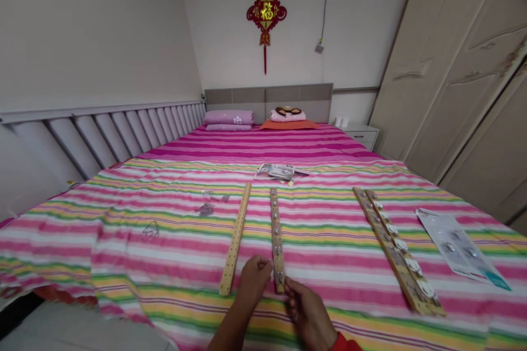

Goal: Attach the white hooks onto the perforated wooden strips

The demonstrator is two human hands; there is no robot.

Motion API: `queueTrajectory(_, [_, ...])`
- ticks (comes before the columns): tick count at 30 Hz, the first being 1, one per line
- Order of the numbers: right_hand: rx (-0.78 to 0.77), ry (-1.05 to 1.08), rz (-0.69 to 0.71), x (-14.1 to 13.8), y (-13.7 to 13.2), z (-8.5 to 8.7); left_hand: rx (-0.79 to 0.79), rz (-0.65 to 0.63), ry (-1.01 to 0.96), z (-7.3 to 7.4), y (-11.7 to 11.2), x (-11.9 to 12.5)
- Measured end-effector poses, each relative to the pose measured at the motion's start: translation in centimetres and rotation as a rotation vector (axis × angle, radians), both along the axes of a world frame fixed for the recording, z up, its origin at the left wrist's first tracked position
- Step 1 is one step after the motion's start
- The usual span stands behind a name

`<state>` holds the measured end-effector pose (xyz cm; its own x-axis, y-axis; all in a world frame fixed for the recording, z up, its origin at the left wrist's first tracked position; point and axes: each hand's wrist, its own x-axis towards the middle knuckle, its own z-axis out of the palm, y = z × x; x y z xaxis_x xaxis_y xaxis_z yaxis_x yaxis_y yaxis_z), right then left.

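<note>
Between my two hands, on the striped sheet [197, 263], lies a narrow wooden strip [278, 259] with several small shiny metal pieces along its top. My left hand [256, 276] is closed at the left of its near end, fingertips pinched together. Whatever is in that pinch is too small to make out. My right hand [309, 310] sits at the strip's near right corner, its thumb by the edge and its fingers curled. What those fingers hold is hidden. To the left of my left hand lies a second wooden strip [235, 244], bare, with rows of small holes.
At right lie two more wooden strips [387, 244], one carrying white pieces, beside a clear blister pack [461, 247]. Small plastic bags [205, 209] and a wire-like coil [151, 230] are at left. Further back are a grey packet [276, 171] and folded bedding [229, 118].
</note>
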<state>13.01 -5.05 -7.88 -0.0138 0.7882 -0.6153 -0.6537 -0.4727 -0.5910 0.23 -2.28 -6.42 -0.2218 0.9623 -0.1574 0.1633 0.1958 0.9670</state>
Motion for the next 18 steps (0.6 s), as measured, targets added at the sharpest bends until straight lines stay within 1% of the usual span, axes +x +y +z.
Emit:
queueTrajectory(5, [-0.003, -0.015, -0.012, -0.1, 0.1, -0.5, 0.009, -0.024, 0.092, 0.0, 0.4, 0.1])
queueTrajectory(12, [0.046, -0.045, -0.031, -0.3, 0.1, -1.3, -0.019, -0.04, 0.224, 0.0, 0.7, 0.1])
queueTrajectory(18, [0.067, -0.086, -0.035, -0.4, -0.2, -0.5, -0.051, -0.023, 0.267, 0.0, 0.8, 0.3])
